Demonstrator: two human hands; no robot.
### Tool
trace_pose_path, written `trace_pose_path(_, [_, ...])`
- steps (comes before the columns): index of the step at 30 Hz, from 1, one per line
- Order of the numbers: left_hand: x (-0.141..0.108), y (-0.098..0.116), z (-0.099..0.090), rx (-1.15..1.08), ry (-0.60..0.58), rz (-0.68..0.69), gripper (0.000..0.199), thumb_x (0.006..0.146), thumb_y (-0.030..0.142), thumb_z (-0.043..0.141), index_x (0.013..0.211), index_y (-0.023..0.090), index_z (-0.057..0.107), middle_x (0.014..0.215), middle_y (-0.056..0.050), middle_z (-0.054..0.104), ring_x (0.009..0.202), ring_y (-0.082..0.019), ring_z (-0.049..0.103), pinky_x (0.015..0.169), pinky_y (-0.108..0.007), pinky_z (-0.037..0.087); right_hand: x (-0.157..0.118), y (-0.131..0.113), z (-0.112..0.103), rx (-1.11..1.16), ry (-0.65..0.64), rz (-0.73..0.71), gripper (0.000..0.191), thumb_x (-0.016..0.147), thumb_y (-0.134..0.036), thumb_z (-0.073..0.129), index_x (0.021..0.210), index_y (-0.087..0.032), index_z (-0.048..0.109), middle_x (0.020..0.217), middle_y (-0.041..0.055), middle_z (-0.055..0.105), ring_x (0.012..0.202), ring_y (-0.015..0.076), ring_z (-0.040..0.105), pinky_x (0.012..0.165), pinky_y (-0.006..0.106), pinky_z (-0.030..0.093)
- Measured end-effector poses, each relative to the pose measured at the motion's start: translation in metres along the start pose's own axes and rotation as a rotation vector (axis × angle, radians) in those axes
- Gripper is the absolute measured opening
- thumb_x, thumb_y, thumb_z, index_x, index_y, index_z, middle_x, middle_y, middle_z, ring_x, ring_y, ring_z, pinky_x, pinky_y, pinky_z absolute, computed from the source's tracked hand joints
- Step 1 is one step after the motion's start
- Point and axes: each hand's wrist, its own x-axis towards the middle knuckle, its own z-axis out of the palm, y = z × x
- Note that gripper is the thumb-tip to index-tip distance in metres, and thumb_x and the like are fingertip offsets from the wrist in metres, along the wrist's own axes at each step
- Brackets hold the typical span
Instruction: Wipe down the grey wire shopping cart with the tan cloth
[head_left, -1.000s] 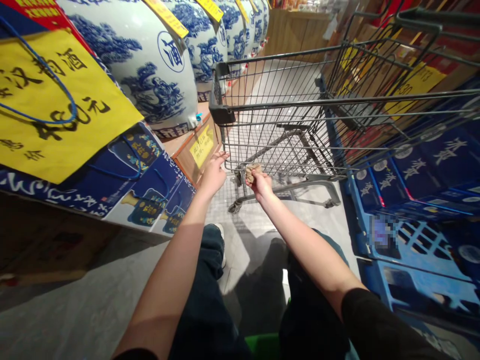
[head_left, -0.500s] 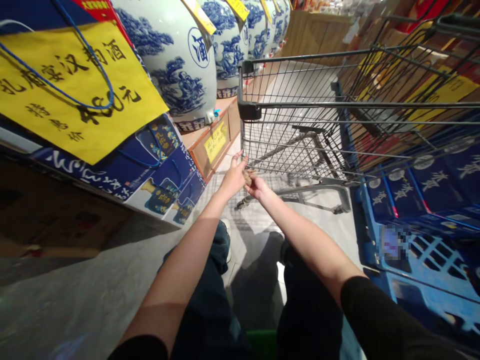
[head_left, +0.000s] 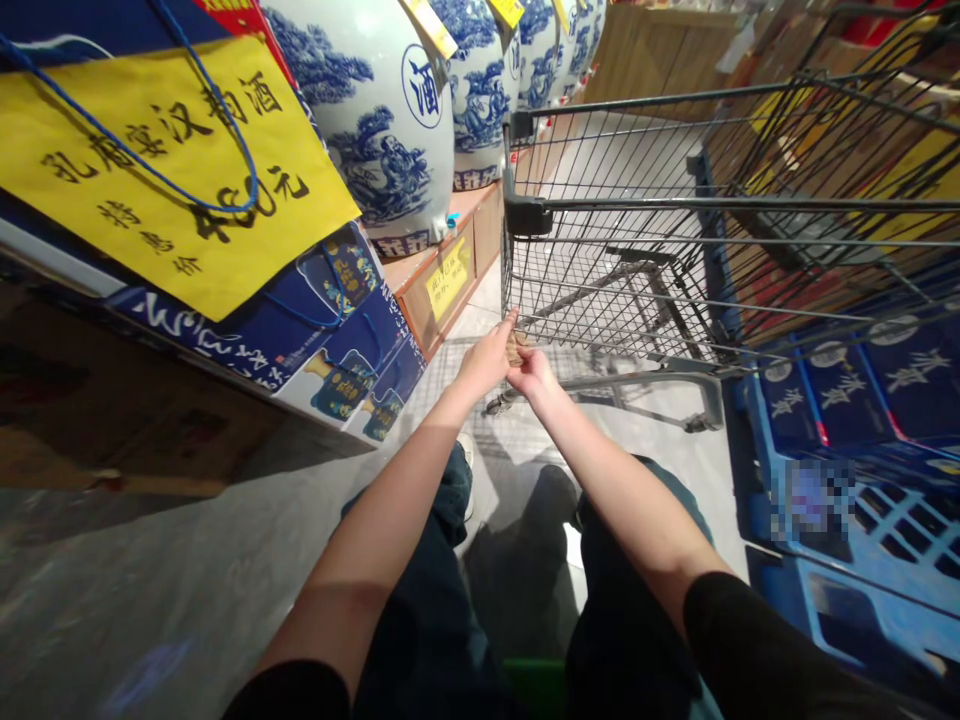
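My right hand (head_left: 531, 372) pinches a small crumpled tan item (head_left: 516, 348) between its fingers, just behind the wire basket of a metal shopping cart (head_left: 600, 270). What the item is made of, I cannot tell. My left hand (head_left: 487, 362) is right beside it, fingers straight and together, their tips reaching the item and the cart's rear wires. Neither hand is on the cart's handle.
Blue-and-white porcelain wine jars (head_left: 382, 120) stand on a wooden display shelf (head_left: 442, 280) to the left, with a yellow sign (head_left: 165, 170) and blue boxes (head_left: 337, 350) below. Blue plastic crates (head_left: 847, 540) stand to the right. Wooden shelving (head_left: 660, 60) lies ahead.
My left hand has closed in on my right hand and now reaches the tan item. The view has turned, so the cart and jars sit further right in the picture.
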Motion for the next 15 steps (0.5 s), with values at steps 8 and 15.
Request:
trace_pose_path(8, [-0.006,0.008,-0.007,0.113,-0.05,0.014,0.073,0.091,0.002,0.046,0.163,0.008,0.036,0.158,-0.024,0.053,0.141,-0.033,0.059,0.118,-0.048,0.048,-0.01,-0.01,0.006,0.068,0.231,0.074,0.031,0.095,-0.001,0.032,0.09,-0.02,0.056,0.067,-0.0018,0.066,0.053,0.009,0.061,0.053,0.015,0.054])
trace_pose_path(15, [0.0,0.0,-0.006,0.107,-0.028,0.086,0.051,0.089,-0.001,0.045,0.135,0.012,0.064,0.154,-0.019,0.057,0.146,-0.026,0.054,0.125,-0.043,0.041,-0.021,-0.013,0.006,0.067,0.223,0.074,0.024,0.092,-0.006,0.039,0.09,-0.019,0.059,0.069,0.0002,0.065,0.048,0.0093,0.055,0.043,0.016,0.046])
